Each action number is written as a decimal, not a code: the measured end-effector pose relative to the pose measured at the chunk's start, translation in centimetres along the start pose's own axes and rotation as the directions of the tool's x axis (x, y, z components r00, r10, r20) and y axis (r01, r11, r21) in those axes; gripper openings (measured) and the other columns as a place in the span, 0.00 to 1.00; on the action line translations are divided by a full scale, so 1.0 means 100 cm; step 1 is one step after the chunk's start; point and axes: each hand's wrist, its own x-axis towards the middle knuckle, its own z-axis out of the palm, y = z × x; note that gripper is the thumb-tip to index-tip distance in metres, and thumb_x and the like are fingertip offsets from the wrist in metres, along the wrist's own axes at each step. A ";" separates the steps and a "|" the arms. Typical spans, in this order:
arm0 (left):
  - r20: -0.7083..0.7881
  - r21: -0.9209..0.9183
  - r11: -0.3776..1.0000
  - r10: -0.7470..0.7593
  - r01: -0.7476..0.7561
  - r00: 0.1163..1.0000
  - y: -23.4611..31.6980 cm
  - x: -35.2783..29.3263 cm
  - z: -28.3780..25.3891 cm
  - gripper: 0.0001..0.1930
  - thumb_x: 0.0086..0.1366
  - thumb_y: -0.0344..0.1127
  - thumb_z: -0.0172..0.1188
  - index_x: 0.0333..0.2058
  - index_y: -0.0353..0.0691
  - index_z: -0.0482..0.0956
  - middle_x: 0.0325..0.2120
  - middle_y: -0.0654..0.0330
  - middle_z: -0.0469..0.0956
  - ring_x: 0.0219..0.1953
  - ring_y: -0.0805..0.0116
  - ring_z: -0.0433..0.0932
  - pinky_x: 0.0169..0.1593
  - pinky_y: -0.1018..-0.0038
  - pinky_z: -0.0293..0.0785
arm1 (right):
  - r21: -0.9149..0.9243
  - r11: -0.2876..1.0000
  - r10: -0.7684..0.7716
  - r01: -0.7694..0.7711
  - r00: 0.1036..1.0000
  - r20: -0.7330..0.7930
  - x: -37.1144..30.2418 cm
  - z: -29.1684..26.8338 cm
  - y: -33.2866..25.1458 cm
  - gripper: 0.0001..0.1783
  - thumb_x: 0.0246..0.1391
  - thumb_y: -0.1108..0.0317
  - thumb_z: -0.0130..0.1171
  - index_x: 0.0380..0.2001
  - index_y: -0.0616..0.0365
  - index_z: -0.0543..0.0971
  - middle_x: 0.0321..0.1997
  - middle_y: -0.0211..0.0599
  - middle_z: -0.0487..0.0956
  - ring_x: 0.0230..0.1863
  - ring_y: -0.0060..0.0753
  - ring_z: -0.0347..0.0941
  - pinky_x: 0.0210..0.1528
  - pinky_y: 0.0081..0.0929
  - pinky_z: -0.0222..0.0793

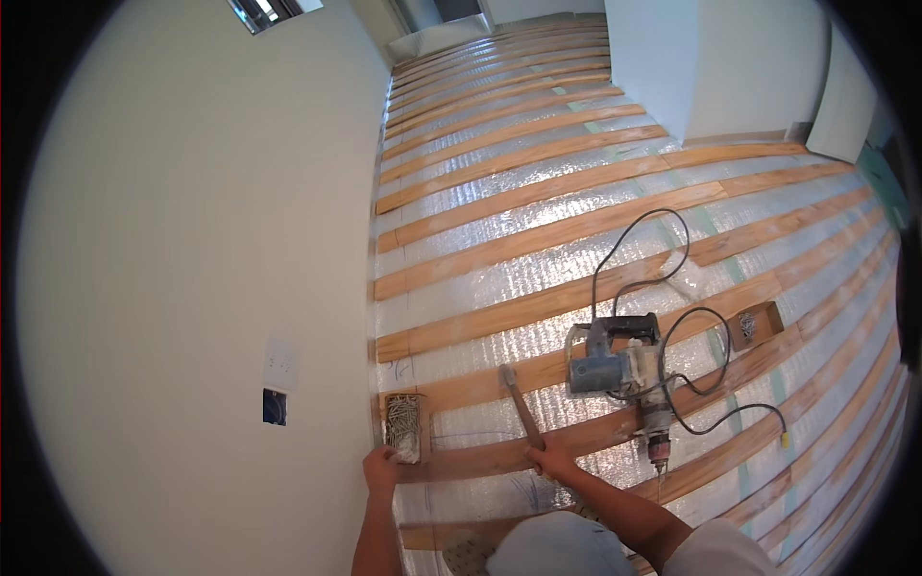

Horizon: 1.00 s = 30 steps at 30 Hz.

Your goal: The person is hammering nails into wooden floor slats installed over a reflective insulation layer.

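Note:
My right hand [550, 459] is closed round the wooden handle of a hammer [521, 411], whose head points away from me over the foil-covered floor. Beside the wall, my left hand [381, 468] is at the near-left corner of an open cardboard box [423, 437]. Its fingers are drawn together, and what they hold, if anything, is too small to make out. Many long metal nails or screws [402, 420] fill the box, with something whitish at its near end. The box rests by a wooden batten [471, 461].
To the right lies a blue-grey rotary drill [615, 368] with a long bit and a looping black cord [711, 312]. Another small cardboard box [764, 326] holds metal fasteners. Wooden battens cross the silver foil floor [499, 274]. The left wall [211, 240] has an open socket box [275, 406].

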 end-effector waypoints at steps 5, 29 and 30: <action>0.148 0.198 0.979 0.026 -0.055 0.989 -0.001 0.015 -0.013 0.09 0.49 0.33 0.63 0.30 0.37 0.82 0.29 0.47 0.80 0.34 0.50 0.79 0.39 0.61 0.75 | -0.019 0.999 0.028 -0.027 0.997 0.069 0.000 -0.008 0.001 0.12 0.56 0.63 0.56 0.32 0.63 0.72 0.16 0.29 0.70 0.15 0.21 0.66 0.18 0.22 0.63; 0.164 -0.236 0.937 0.299 -0.257 0.940 0.112 0.201 0.078 0.10 0.59 0.37 0.57 0.32 0.35 0.80 0.25 0.51 0.80 0.28 0.57 0.79 0.36 0.65 0.73 | -0.130 0.979 0.157 -0.156 0.988 0.001 -0.030 -0.025 -0.066 0.17 0.57 0.60 0.57 0.41 0.64 0.75 0.22 0.31 0.74 0.18 0.18 0.66 0.18 0.21 0.61; 0.095 -0.200 0.918 0.367 -0.343 0.926 0.120 0.208 0.090 0.10 0.59 0.37 0.57 0.32 0.36 0.80 0.27 0.50 0.80 0.30 0.53 0.78 0.38 0.63 0.73 | -0.136 0.976 0.169 -0.170 0.985 -0.019 -0.031 -0.025 -0.069 0.17 0.57 0.60 0.57 0.41 0.64 0.75 0.22 0.31 0.74 0.18 0.18 0.66 0.18 0.21 0.61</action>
